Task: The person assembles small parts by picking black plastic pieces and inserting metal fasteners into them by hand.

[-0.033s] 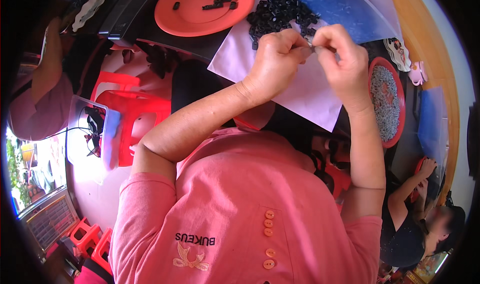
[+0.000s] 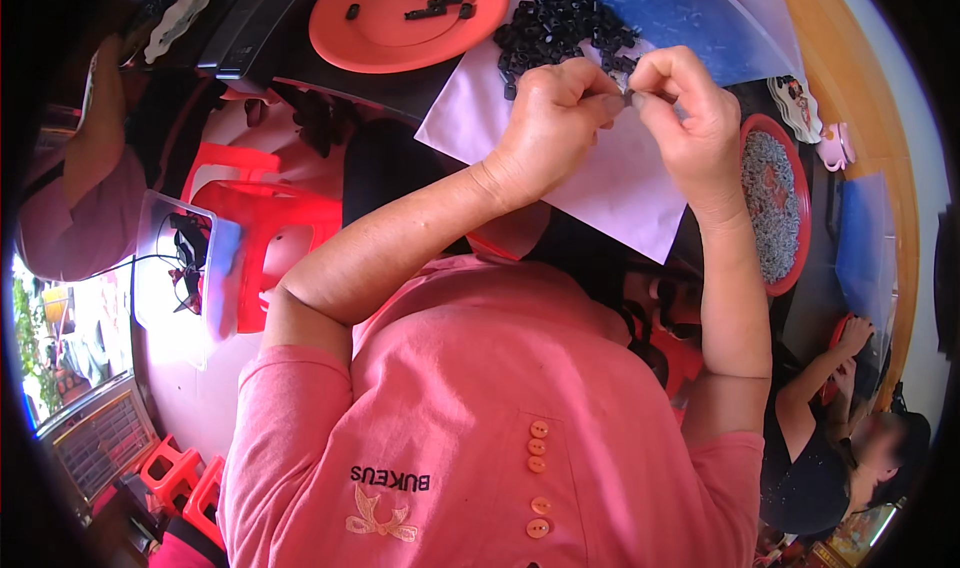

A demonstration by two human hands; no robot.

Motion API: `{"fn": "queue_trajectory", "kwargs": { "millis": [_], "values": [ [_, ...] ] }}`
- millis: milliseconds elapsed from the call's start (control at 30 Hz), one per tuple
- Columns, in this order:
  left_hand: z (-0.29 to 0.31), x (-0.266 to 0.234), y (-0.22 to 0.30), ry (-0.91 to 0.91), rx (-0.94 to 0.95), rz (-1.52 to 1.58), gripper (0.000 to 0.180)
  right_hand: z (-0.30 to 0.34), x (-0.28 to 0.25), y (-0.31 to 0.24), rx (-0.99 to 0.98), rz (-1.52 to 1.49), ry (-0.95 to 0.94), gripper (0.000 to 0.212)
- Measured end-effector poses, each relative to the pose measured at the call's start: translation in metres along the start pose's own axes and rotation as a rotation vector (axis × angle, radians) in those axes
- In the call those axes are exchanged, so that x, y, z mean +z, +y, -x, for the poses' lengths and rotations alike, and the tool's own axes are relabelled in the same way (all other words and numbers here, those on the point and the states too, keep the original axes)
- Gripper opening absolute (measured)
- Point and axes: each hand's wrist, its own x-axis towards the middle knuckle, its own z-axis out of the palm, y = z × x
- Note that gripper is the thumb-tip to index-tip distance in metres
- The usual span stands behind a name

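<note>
My left hand [image 2: 548, 128] and my right hand [image 2: 695, 143] meet above a pale pink sheet [image 2: 610, 193], thumbs and forefingers pinched. A tiny dark piece [image 2: 628, 97] shows at the fingertips of my right hand; its kind is too small to tell. My left fingertips are pressed together close beside it, and what they hold is hidden. Just beyond the hands, a heap of small black plastic pieces [image 2: 555, 28] lies on the sheet. More such black pieces rest on an orange-red plate [image 2: 365, 38] at the far left.
Right of my hands stands a red basin [image 2: 804, 243] of small grey parts. A translucent blue sheet or tray [image 2: 690, 13] borders the heap. Red stools [image 2: 265, 208] and a clear plastic box [image 2: 170, 218] are at left. Another person [image 2: 820, 448] works at lower right; another person's arm [image 2: 95, 158] shows at left.
My right hand has shifted very slightly, and the dark piece at its fingertips shows a little more. My left hand stays in place.
</note>
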Motion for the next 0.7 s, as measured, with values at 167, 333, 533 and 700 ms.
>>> {"fn": "queue_trajectory", "kwargs": {
  "millis": [167,333,533,700],
  "values": [
    [0.001,-0.001,0.004,-0.098,-0.121,0.124,0.008,0.001,-0.002,-0.002,-0.008,0.034,0.011,0.026],
    [0.005,0.001,0.001,-0.087,-0.138,0.141,0.007,0.002,0.003,0.002,-0.223,0.194,0.016,0.028],
    [0.008,0.005,-0.007,0.018,0.000,0.018,0.004,0.005,0.014,0.004,-0.383,0.374,0.029,0.025],
    [0.008,0.006,-0.003,0.059,0.068,-0.051,0.006,0.009,0.020,0.006,-0.402,0.390,0.071,0.023]
  ]
}}
